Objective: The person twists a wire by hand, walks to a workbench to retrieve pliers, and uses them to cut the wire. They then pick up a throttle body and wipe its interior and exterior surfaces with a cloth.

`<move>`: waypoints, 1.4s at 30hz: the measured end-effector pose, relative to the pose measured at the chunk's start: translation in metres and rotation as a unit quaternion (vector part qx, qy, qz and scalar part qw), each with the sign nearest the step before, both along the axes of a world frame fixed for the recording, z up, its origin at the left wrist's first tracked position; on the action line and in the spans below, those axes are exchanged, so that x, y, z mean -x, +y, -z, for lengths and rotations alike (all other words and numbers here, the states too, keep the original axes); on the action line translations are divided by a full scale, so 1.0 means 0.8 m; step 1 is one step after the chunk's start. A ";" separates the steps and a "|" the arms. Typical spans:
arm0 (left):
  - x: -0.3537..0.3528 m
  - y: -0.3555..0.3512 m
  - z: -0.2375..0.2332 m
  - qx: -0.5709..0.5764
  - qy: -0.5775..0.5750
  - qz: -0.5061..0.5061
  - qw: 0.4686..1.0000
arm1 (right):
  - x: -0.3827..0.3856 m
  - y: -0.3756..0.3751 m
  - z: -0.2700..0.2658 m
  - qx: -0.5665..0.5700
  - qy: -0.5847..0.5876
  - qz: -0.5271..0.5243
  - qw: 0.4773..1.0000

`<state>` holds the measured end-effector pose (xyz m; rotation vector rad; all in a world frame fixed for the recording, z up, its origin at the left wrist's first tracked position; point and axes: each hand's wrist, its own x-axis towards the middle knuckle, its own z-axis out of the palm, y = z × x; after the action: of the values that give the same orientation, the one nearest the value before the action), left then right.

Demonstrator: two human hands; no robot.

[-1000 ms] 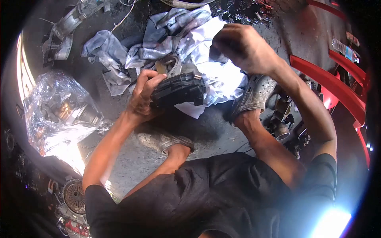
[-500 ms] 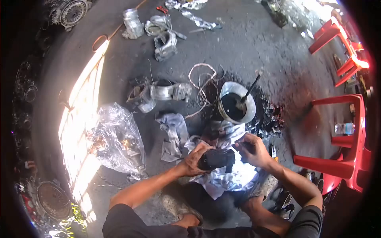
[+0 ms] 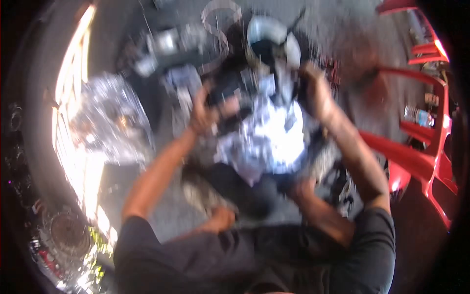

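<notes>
My left hand [image 3: 204, 110] is wrapped round a dark, blocky metal part [image 3: 230, 90], smeared by motion. My right hand [image 3: 317, 93] is raised beside the metal bucket [image 3: 268, 30], fingers bent; blur hides whether anything is in them. The bucket holds dark liquid, and a dark-handled brush [image 3: 296, 22] leans out of it. White and bluish rags [image 3: 259, 137] lie below both hands, brightly lit by the sun. Another grey-blue rag [image 3: 183, 81] is on the floor left of my left hand.
Clear plastic wrap over parts [image 3: 110, 120] lies to the left, near a bright sunlit strip. Metal housings [image 3: 166, 41] sit behind it. Red plastic chairs [image 3: 431, 161] stand at the right, with a water bottle [image 3: 418, 116] on one. Dark liquid stains the floor near the bucket.
The view has tilted and blurred, so the bucket and rags sit higher in it. My hands have moved apart; the left one still holds the dark part, the right one is nearer the bucket.
</notes>
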<state>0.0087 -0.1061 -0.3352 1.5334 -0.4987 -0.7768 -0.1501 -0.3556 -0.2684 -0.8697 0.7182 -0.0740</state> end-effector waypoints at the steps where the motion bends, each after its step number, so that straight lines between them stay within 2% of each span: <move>1: -0.014 0.007 0.011 -0.056 0.062 0.004 0.996 | -0.001 0.001 0.015 0.062 0.034 -0.013 0.997; 2: -0.020 0.005 -0.015 0.011 -0.077 0.036 0.996 | -0.009 -0.001 0.025 0.138 0.046 -0.029 0.989; 3: -0.033 0.003 -0.032 0.005 -0.205 0.056 0.977 | -0.008 0.009 -0.001 0.057 0.034 -0.036 0.997; 4: -0.032 -0.002 -0.045 0.048 -0.067 0.031 0.996 | -0.008 0.015 -0.022 -0.018 0.013 -0.042 0.999; 5: -0.041 0.002 -0.046 0.038 -0.095 0.041 0.994 | -0.003 0.021 -0.017 0.028 0.042 -0.043 0.998; 7: -0.052 -0.003 -0.052 0.036 -0.129 0.056 0.989 | 0.008 0.033 -0.009 0.158 0.065 -0.121 0.978; 8: -0.051 -0.006 -0.056 0.054 -0.083 0.020 0.995 | 0.015 0.038 -0.007 0.207 0.058 -0.158 0.964; 9: -0.049 -0.009 -0.059 0.070 -0.033 -0.015 0.997 | 0.017 0.048 -0.008 0.211 0.059 -0.127 0.967; 10: -0.047 -0.011 -0.064 0.072 -0.035 -0.012 0.997 | 0.017 0.055 -0.011 0.264 0.023 -0.109 0.958; 12: -0.046 -0.017 -0.076 0.087 -0.026 -0.016 0.996 | 0.014 0.059 -0.027 0.317 0.049 -0.181 0.930; 14: -0.045 -0.021 -0.083 0.099 -0.021 -0.011 0.995 | 0.010 0.072 -0.037 0.344 0.032 -0.187 0.920; 16: -0.044 -0.026 -0.087 0.123 0.003 -0.061 0.991 | 0.004 0.092 -0.037 0.383 -0.027 -0.174 0.907; 18: -0.040 -0.026 -0.087 0.146 0.034 -0.079 0.985 | -0.005 0.113 -0.025 0.489 -0.108 -0.168 0.849; 20: -0.039 -0.028 -0.092 0.103 0.071 -0.100 0.987 | -0.019 0.141 -0.006 0.585 -0.139 -0.142 0.786; 21: -0.038 -0.028 -0.068 0.124 -0.227 -0.089 0.962 | -0.026 0.154 -0.003 0.571 -0.104 -0.162 0.798; 22: -0.036 -0.031 -0.077 0.126 -0.228 -0.088 0.962 | -0.031 0.167 0.003 0.585 -0.092 -0.143 0.793; 24: -0.030 -0.035 -0.100 0.112 -0.092 -0.037 0.989 | -0.039 0.174 -0.005 0.516 -0.042 -0.203 0.831; 25: -0.030 -0.035 -0.101 0.106 -0.084 -0.032 0.990 | -0.041 0.178 -0.009 0.515 -0.041 -0.205 0.831; 27: -0.027 -0.033 -0.099 0.084 -0.123 -0.048 0.988 | -0.042 0.184 -0.015 0.371 -0.038 -0.140 0.917; 28: -0.027 -0.032 -0.095 0.063 -0.165 -0.064 0.982 | -0.040 0.185 -0.011 0.373 -0.037 -0.139 0.917; 29: -0.030 -0.041 -0.074 0.089 -0.187 -0.129 0.970 | -0.037 0.187 -0.003 0.262 -0.060 -0.091 0.959; 30: -0.032 -0.033 -0.062 0.086 -0.185 -0.128 0.971 | -0.031 0.189 0.004 0.144 -0.081 -0.042 0.985; 31: -0.030 -0.036 -0.077 0.109 -0.107 -0.133 0.979 | -0.025 0.172 0.002 0.212 -0.101 -0.079 0.969; 32: -0.031 -0.037 -0.088 0.132 -0.029 -0.139 0.981 | -0.019 0.151 0.014 0.434 -0.112 -0.122 0.886; 33: -0.036 -0.033 -0.091 0.129 -0.076 -0.092 0.984 | -0.017 0.134 0.022 0.473 -0.123 -0.113 0.865; 34: -0.038 -0.033 -0.094 0.128 -0.077 -0.093 0.984 | -0.013 0.121 0.026 0.513 -0.134 -0.103 0.841; 36: -0.039 -0.030 -0.097 0.143 -0.118 -0.059 0.981 | 0.001 0.101 0.012 0.317 -0.008 -0.127 0.940; 37: -0.039 -0.029 -0.096 0.143 -0.117 -0.060 0.981 | 0.003 0.099 0.009 0.335 -0.027 -0.093 0.937; 38: -0.040 -0.030 -0.093 0.141 -0.058 -0.061 0.986 | 0.005 0.096 0.006 0.248 0.002 -0.075 0.966; 39: -0.041 -0.029 -0.089 0.138 0.002 -0.063 0.988 | 0.007 0.093 0.007 0.244 0.000 -0.077 0.967; 40: -0.039 -0.027 -0.084 0.137 0.003 -0.065 0.988 | 0.009 0.088 0.010 0.238 -0.002 -0.080 0.968; 42: -0.037 -0.020 -0.070 0.010 0.028 -0.040 0.999 | 0.029 0.058 0.022 0.036 -0.010 -0.154 0.987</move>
<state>0.0383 -0.1219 -0.2789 1.4996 -0.4006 -0.7470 -0.1730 -0.3093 -0.2857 -1.0397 0.5578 0.1684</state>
